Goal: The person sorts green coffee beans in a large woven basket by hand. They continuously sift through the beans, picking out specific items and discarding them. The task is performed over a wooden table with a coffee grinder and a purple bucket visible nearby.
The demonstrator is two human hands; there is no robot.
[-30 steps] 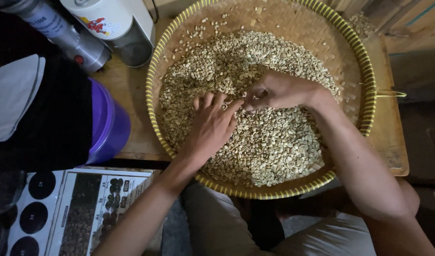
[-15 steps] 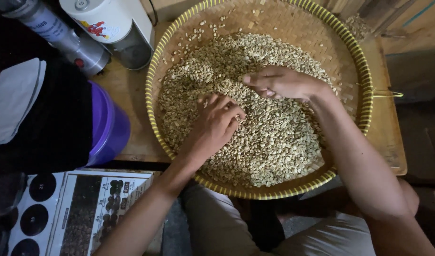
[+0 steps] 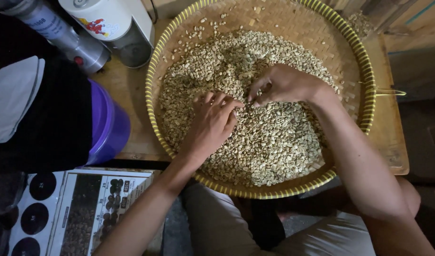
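- The left hand (image 3: 211, 124) is lying palm down on the beans (image 3: 269, 142), fingers bent and close together, the tips digging into the heap; whether any bean is being held under them I cannot tell.
- The right hand (image 3: 284, 84) is resting just beyond and to the right of the left one, the fingertips drawn together as if pinching at a few beans; the pinch itself is hidden by the knuckles, so what it is holding I cannot tell.
- The two sets of fingertips are almost meeting near the middle of the heap.
- The beans are pale, greenish, and filling most of the round woven tray (image 3: 354, 52); beyond the hands a bare strip of weave is showing with only scattered beans on it.
- As a judgement: the picking-through is looking mid-way at best, since the bulk of the heap is lying in one mass and no separate sorted pile is showing.
- Left of the left hand and nearer the person, a printed chart (image 3: 80, 208) is lying flat, with dark round patches and bean photographs.
- Left of the hands, a purple tub (image 3: 108, 124) is standing beside the tray, partly under dark cloth.
- Far left beyond the hands, a white appliance (image 3: 113, 23) with a red-and-yellow sticker and a grey cylinder (image 3: 68, 38) with a pale label are standing.
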